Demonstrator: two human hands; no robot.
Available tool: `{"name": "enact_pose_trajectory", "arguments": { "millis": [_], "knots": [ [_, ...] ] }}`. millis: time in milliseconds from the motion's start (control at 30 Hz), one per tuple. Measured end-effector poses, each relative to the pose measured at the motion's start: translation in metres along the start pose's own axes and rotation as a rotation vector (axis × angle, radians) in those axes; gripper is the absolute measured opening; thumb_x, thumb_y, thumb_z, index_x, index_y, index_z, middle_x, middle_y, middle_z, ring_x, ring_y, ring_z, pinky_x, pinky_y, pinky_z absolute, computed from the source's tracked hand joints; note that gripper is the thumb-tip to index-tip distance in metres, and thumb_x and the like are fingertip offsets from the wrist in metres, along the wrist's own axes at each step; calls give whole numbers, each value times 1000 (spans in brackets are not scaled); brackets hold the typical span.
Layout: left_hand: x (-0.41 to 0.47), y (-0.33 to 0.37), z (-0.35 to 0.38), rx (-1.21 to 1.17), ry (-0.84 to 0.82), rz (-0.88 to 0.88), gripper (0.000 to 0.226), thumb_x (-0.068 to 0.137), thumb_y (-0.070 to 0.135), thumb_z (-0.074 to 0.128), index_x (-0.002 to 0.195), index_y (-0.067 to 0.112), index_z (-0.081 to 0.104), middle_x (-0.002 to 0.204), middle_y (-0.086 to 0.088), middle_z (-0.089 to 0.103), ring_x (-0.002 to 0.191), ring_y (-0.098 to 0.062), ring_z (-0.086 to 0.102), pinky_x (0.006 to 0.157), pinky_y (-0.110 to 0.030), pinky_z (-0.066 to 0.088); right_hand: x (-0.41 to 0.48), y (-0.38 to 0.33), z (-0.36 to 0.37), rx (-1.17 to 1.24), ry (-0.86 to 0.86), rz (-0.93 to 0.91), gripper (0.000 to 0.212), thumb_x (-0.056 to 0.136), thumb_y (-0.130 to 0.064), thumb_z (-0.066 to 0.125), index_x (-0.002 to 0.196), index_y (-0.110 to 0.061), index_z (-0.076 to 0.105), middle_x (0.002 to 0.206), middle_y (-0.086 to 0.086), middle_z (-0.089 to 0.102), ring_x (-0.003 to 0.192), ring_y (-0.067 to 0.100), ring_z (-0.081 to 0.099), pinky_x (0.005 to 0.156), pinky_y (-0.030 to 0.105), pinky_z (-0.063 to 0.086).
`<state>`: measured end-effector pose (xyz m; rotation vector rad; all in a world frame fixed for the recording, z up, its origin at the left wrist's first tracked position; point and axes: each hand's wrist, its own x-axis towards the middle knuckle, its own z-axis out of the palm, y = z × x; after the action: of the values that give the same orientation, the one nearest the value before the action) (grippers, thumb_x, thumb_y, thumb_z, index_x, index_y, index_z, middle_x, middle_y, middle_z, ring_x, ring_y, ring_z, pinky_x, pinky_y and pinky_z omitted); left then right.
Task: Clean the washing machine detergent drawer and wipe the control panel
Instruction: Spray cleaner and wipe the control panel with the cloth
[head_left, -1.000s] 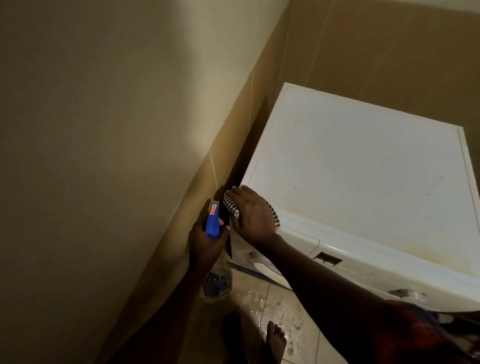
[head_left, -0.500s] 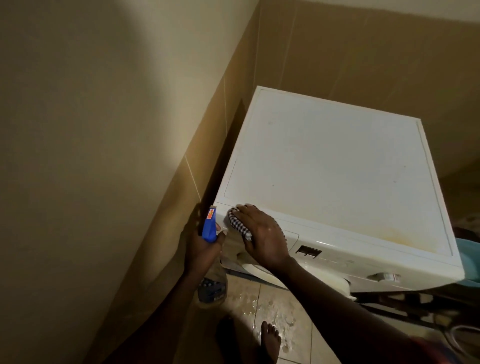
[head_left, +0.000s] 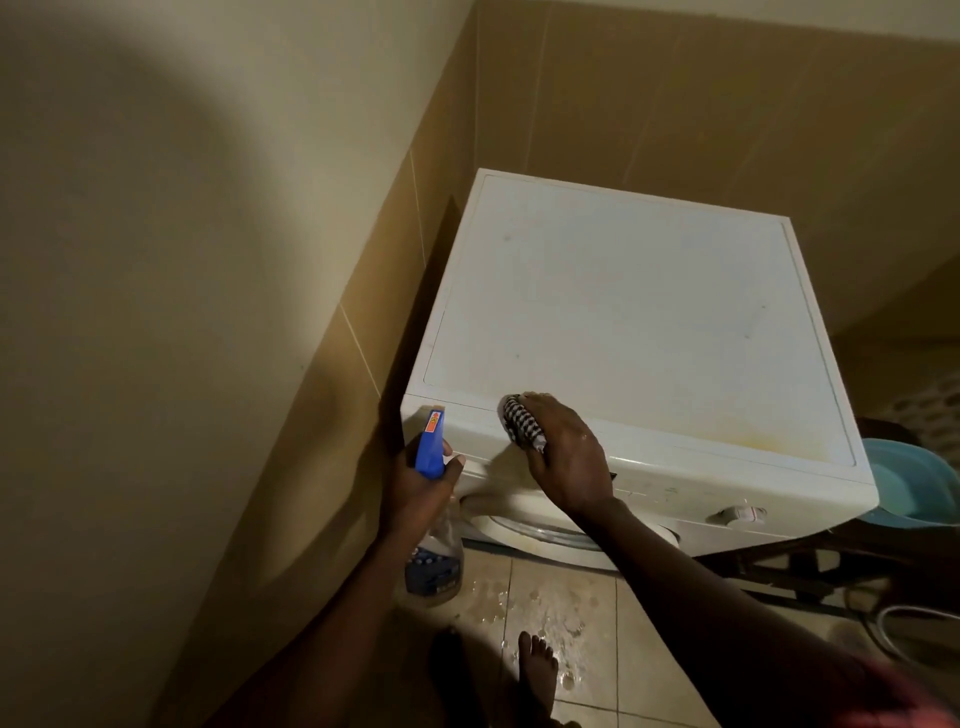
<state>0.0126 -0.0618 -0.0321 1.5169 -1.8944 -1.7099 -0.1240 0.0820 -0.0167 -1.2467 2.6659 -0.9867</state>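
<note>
A white washing machine (head_left: 623, 312) stands in the corner. My right hand (head_left: 563, 457) presses a checked cloth (head_left: 521, 422) against the top front edge, over the detergent drawer front at the left of the control panel (head_left: 670, 486). My left hand (head_left: 415, 486) grips a spray bottle (head_left: 431, 447) with a blue trigger head, held upright just left of the machine's front corner. The bottle's clear body hangs below my hand. A dial (head_left: 737, 514) sits at the panel's right end. The drawer itself is mostly hidden under my right hand.
Tiled walls close in on the left and behind the machine. A teal basin (head_left: 914, 483) sits to the machine's right. The floor tiles (head_left: 545, 613) in front are wet, and my bare foot (head_left: 537, 670) stands there. Dark cables lie at the lower right.
My right hand has slid the cloth to the right along the front top edge, away from the left corner. The left hand still holds the bottle. The camera view has shifted.
</note>
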Motion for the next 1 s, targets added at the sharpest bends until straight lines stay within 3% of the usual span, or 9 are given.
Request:
{"name": "enact_pose_trajectory", "arguments": {
  "millis": [133,233,333,400,500,633,800,933,1000],
  "knots": [
    [-6,-4,3,20,-16,28,32,83,23,78,105,10,60,81,-6,68,63,-17,64,57,-23,50,-30,-2,3,-19,3,-37,53,83,-10,52,136,-12,54,140,6,55,133,18,46,117,31,28],
    [-11,-7,4,4,-56,28,30,83,20,77,106,17,57,86,-8,69,64,-17,64,56,-21,50,-21,-2,1,-12,9,22,57,78,-6,55,134,-13,57,137,5,57,130,20,49,115,28,30],
    [-16,-3,11,17,-101,94,23,83,16,78,90,24,58,77,-6,66,61,-20,63,49,-16,50,-12,-10,-7,-10,8,67,53,79,-9,56,131,-17,59,132,3,61,124,21,54,106,23,33],
    [-19,-2,19,46,-126,130,25,80,17,79,81,27,57,72,-7,64,59,-23,63,50,-21,54,-10,-10,-22,30,62,170,46,83,-15,59,128,-24,61,127,-4,64,116,16,59,94,19,39],
    [-25,3,32,105,-159,171,21,75,23,82,77,27,61,70,-2,66,65,-29,68,66,-42,62,0,7,-61,224,303,428,40,87,-22,55,126,-22,63,123,-1,67,110,18,62,95,26,46],
    [-40,13,59,134,-196,199,21,75,24,83,79,28,62,73,-1,68,65,-28,69,68,-46,62,16,44,-122,311,535,603,40,86,-26,55,124,-16,64,118,6,69,109,24,62,95,36,50],
    [-64,18,92,173,-252,185,20,78,21,82,85,22,63,74,3,67,54,-11,64,59,-30,60,20,77,-175,373,607,614,35,86,-20,57,120,-18,66,114,2,70,104,17,63,93,31,50],
    [-77,16,118,229,-243,175,22,78,20,82,78,21,60,66,3,64,53,-19,64,62,-36,61,10,101,-198,419,592,599,37,83,-20,58,118,-18,67,111,-2,70,103,16,64,93,38,53],
    [-81,16,129,248,-227,152,22,80,20,81,77,17,58,64,0,62,54,-19,63,56,-29,57,5,111,-203,442,569,632,37,81,-21,59,117,-21,68,109,-5,70,102,15,64,93,40,53]
  ]
}}
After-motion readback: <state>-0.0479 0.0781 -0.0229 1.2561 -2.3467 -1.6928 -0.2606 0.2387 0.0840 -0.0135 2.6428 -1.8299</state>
